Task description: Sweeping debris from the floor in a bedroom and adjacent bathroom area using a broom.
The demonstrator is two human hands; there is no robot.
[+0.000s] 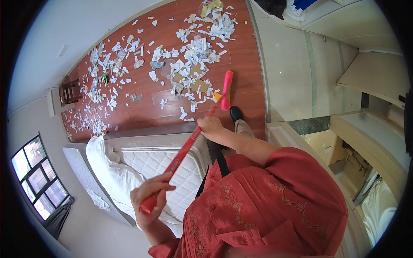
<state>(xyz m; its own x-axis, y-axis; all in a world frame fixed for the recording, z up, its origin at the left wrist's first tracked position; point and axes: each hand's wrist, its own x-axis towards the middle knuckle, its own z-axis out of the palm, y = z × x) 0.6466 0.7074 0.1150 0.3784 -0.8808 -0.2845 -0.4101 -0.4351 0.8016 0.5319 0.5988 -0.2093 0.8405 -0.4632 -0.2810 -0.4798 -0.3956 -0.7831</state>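
Observation:
A broom with a red handle (184, 153) slants across the view in front of me. My left hand (150, 196) is wrapped around the handle near its top end. Farther down the same handle, my right hand (211, 129) grips it with the fingers closed. The pink broom head (227, 90) is over the reddish wood floor (243, 58), just ahead of my dark shoe (236, 113). To the left of the head lies a heap of torn white paper scraps (198, 51), mixed with brown cardboard pieces (199, 85). A small yellow piece (217, 96) shows beside the head.
More scraps (96, 87) spread leftward toward a dark wooden stool or chair (69, 92). A bed with a bare quilted mattress (155, 161) and a white sheet (109, 164) stands close on my left. Pale floor tiles (287, 71) begin right of the wood floor, near cabinets (367, 67).

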